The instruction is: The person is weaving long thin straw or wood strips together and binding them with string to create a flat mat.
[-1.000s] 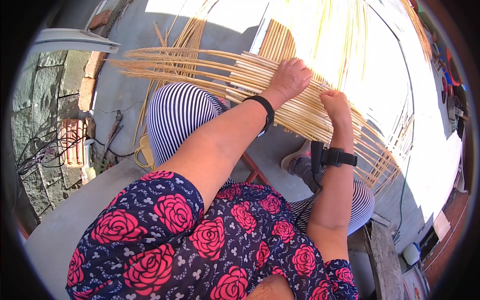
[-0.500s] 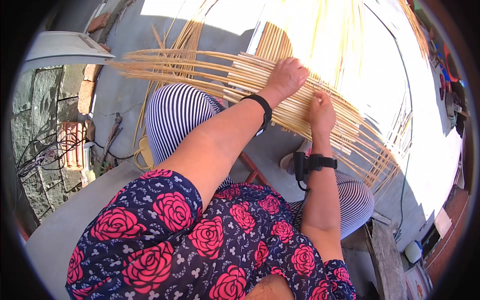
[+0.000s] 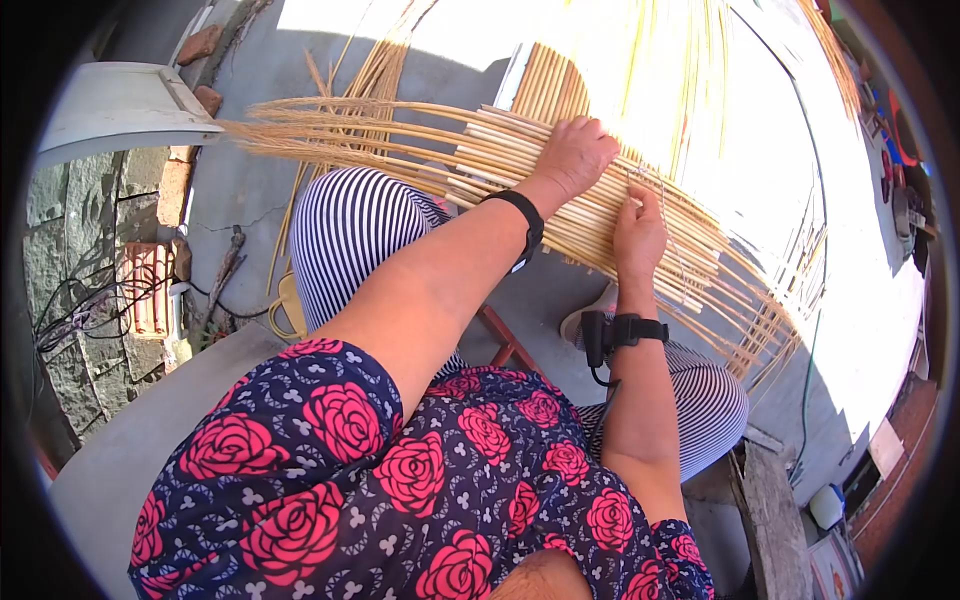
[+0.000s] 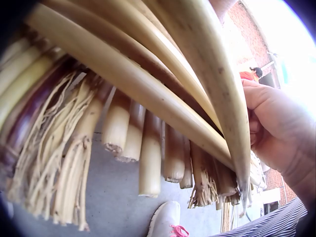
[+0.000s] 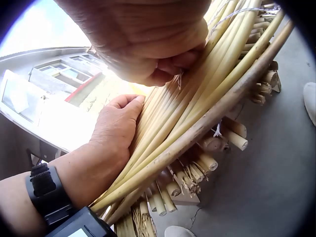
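Note:
A mat of pale dry stalks (image 3: 490, 150) lies slanted across the knees, with feathery seed heads (image 3: 290, 125) at its left end. My left hand (image 3: 578, 157) grips its far edge; in the right wrist view, the thumb (image 5: 131, 104) lies on the stalks and the other fingers are hidden. My right hand (image 3: 640, 240) is close by on the right, over the stalks, thumb and fingers drawn together. Seen from the right wrist, its curled fingers (image 5: 170, 66) pinch a thin white string (image 5: 179, 81). Another string (image 5: 237, 15) crosses the stalks farther along.
More loose stalks (image 3: 375, 75) lie on the concrete floor behind. A white curved panel (image 3: 125, 105) juts in from the left beside a stone wall (image 3: 85, 215). A weathered plank (image 3: 775, 525) stands at lower right. Cut stalk ends (image 4: 150, 168) hang above a shoe (image 4: 165, 217).
My right hand has moved left along the mat, closer to my left hand, and its fingertips have turned upward. The left hand has stayed at nearly the same spot.

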`<control>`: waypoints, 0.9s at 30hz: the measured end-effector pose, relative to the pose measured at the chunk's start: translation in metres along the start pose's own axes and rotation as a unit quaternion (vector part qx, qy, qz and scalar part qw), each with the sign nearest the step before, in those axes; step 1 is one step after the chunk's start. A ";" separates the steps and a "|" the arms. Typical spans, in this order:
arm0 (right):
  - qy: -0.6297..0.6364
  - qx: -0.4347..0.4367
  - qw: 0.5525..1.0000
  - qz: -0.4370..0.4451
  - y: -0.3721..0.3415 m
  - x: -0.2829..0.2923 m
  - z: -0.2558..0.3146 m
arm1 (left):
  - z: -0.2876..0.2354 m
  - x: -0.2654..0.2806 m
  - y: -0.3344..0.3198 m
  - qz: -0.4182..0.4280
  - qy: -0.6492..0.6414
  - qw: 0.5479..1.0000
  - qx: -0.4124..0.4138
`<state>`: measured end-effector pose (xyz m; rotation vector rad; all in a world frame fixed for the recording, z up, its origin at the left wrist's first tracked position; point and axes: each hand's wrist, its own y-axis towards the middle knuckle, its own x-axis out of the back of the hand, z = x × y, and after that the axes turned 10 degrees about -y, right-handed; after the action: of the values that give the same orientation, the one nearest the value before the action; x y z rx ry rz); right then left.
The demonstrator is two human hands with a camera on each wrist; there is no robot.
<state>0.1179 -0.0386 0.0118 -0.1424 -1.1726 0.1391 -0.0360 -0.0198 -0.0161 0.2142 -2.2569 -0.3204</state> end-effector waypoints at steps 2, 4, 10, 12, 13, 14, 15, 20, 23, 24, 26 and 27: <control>0.005 0.001 1.000 0.005 0.000 -0.001 -0.001 | 0.000 0.000 0.000 0.004 0.005 1.000 0.000; 0.010 -0.006 1.000 0.012 0.000 -0.001 -0.001 | 0.001 0.000 0.000 0.011 0.016 1.000 -0.002; 0.029 0.008 1.000 0.000 0.000 -0.002 -0.002 | 0.001 0.000 0.000 0.009 0.013 1.000 -0.004; 0.022 0.008 1.000 -0.006 0.002 -0.004 -0.002 | 0.001 0.000 0.001 0.014 0.014 1.000 -0.001; 0.020 0.008 1.000 -0.011 0.004 -0.006 -0.003 | 0.002 -0.001 0.001 0.017 0.015 1.000 0.000; 0.017 0.009 1.000 -0.016 0.005 -0.008 -0.005 | 0.001 -0.001 0.001 0.017 0.011 1.000 0.001; 0.011 -0.001 1.000 -0.010 0.003 -0.006 -0.003 | 0.001 -0.002 0.001 0.016 0.007 1.000 0.002; -0.012 -0.017 1.000 -0.009 0.003 -0.008 0.001 | 0.002 -0.002 0.002 0.018 0.001 1.000 0.000; -0.005 -0.017 1.000 -0.014 0.002 -0.006 0.003 | 0.002 0.000 0.003 0.026 0.010 1.000 -0.003; -0.002 -0.019 1.000 -0.014 0.002 -0.006 0.003 | 0.001 0.001 0.003 0.031 0.014 0.999 0.000; 0.002 -0.021 1.000 -0.012 0.004 -0.006 0.003 | -0.001 0.001 0.002 0.019 0.013 1.000 -0.003; 0.000 -0.023 1.000 -0.013 0.004 -0.005 0.004 | -0.001 0.000 0.002 0.002 0.009 1.000 -0.012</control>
<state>0.1120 -0.0350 0.0079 -0.1676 -1.1782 0.0900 -0.0353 -0.0176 -0.0153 0.2005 -2.2343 -0.3422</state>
